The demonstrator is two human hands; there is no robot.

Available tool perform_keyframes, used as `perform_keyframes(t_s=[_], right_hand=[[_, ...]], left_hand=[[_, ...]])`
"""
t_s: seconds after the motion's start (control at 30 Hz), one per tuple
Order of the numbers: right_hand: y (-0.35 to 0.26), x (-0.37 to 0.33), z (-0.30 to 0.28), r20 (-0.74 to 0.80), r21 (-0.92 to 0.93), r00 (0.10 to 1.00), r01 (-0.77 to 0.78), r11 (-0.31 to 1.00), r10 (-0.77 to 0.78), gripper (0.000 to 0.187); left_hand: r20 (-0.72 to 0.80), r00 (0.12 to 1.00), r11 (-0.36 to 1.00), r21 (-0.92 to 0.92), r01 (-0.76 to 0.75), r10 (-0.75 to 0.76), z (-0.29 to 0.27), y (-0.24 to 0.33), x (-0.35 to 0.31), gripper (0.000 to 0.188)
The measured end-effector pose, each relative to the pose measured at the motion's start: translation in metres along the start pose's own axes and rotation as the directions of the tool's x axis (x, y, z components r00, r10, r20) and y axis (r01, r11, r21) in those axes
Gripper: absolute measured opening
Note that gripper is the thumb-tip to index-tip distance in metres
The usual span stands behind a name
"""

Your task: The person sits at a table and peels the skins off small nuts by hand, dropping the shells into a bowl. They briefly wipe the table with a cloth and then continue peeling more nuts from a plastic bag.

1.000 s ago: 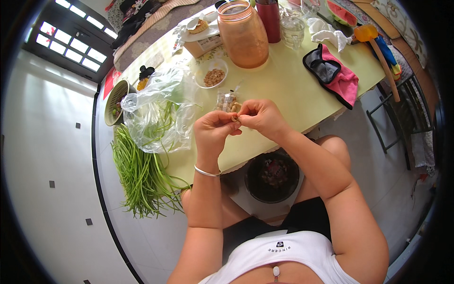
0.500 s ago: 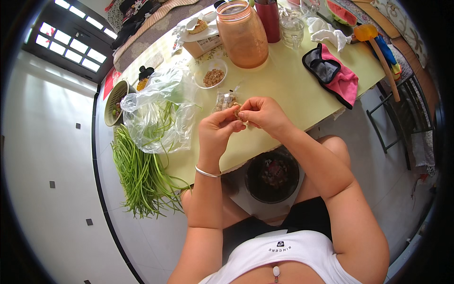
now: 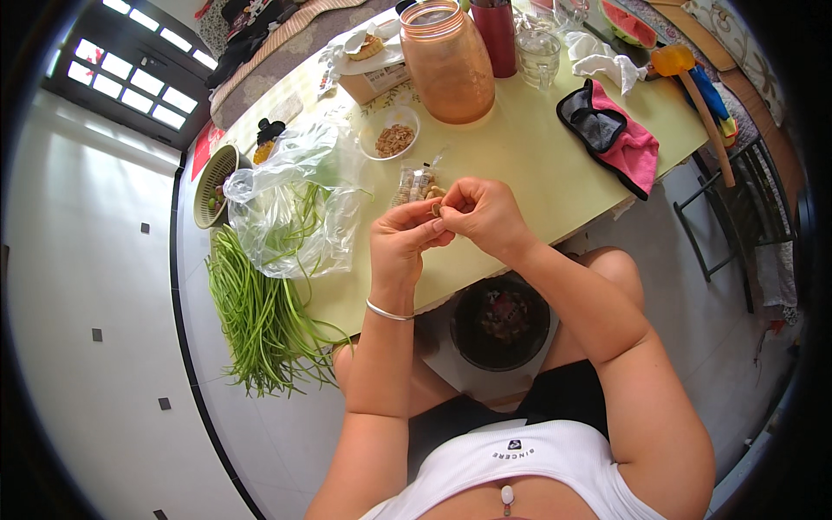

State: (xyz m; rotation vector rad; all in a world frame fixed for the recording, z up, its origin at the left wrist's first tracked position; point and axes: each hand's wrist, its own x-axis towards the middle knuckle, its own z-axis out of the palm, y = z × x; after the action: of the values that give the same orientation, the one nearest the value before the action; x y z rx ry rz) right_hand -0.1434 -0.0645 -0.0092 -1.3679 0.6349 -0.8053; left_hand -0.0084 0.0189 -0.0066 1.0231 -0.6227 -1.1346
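Note:
Over the near edge of the table, my left hand (image 3: pixel 406 236) and my right hand (image 3: pixel 487 217) meet fingertip to fingertip. Both are closed in a pinch on a small tan nut (image 3: pixel 437 209), mostly covered by the fingers, so its exact kind does not show. Just beyond the fingers lies a clear packet of tan nuts (image 3: pixel 414 185), with a few pale pieces at its near right side. Farther back stands a white bowl (image 3: pixel 367 133) with brown nut pieces (image 3: pixel 394 140) in it. A dark bin (image 3: pixel 464 351) with scraps inside sits on the floor between my knees.
Left on the table are a clear plastic bag (image 3: pixel 295 217), long green stems (image 3: pixel 256 321) hanging over the edge, and a green basket (image 3: pixel 204 192). Behind stand a large jar (image 3: pixel 446 78), a red bottle (image 3: pixel 494 39) and a glass mug (image 3: pixel 537 59). A pink-and-grey cloth (image 3: pixel 620 143) lies right.
My hands stay together at nearly the same place, with the fingers shifting slightly around the small nut. My left wrist has moved a little to the right. The surroundings look unchanged.

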Motion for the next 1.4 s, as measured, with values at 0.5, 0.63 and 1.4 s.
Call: perform_keyframes(t_s=[0.5, 0.63, 1.4], right_hand=[[-0.042, -0.004, -0.038, 0.63, -0.283, 0.754, 0.001, 0.959, 0.185, 0.012], [-0.063, -0.016, -0.036, 0.799, -0.447, 0.494, 0.108, 0.888, 0.342, 0.013], [-0.028, -0.011, -0.027, 0.694, -0.376, 0.674, 0.037, 0.926, 0.255, 0.016]], left_hand=[[0.051, 0.998, 0.975, -0.215, 0.056, -0.046, -0.033, 0.019, 0.009, 0.027], [0.0, 0.997, 0.985, -0.158, 0.071, -0.072, -0.034, 0.022, 0.007, 0.027], [0.078, 0.997, 0.997, 0.075, 0.004, -0.009, -0.024, 0.028, 0.003, 0.031]])
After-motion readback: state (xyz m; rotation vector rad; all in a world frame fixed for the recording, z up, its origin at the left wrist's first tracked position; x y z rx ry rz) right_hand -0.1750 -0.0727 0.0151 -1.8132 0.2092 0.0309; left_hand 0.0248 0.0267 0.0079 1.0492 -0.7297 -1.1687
